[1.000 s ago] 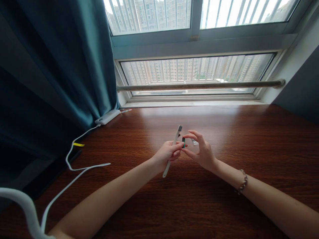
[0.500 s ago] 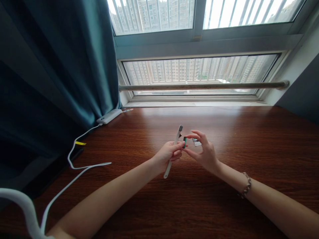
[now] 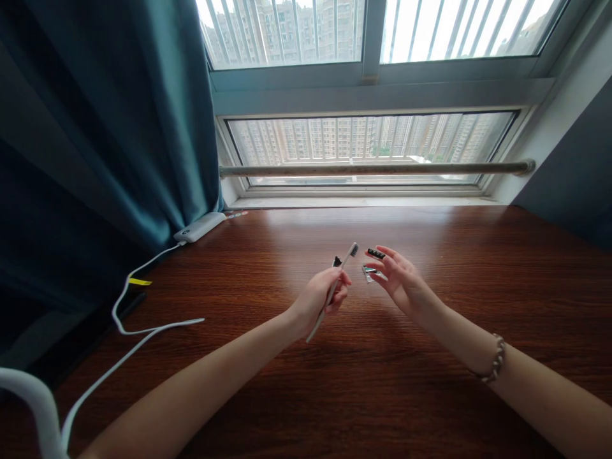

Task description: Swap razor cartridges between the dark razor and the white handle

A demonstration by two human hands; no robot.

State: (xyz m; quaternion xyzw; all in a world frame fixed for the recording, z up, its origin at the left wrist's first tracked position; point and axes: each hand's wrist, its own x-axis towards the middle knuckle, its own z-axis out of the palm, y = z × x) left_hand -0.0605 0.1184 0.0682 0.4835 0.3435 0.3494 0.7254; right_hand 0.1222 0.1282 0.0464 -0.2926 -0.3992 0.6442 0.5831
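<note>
- While the left hand closes around a toothbrush, its dark bristles point up and to the far right, and the handle end slants toward the near side.
- A small dark piece pokes out above the same hand, just left of the brush head; how it is gripped is hidden.
- The right hand has its fingers loosely spread, with a small black strip bearing light markings at the fingertips, apart from the bristles; exactly which fingers pinch it cannot be told.
- Below those fingers, a small clear item with a hint of green lies on the wood-grain surface, partly covered.
- As for progress, the work looks under way: brush and strip are both in hand, and the strip has not yet been put down. Whether brushing is finished or how much remains cannot be judged.
- At the far left, a white device rests beside the blue curtain, with a white cable trailing nearer.
</note>
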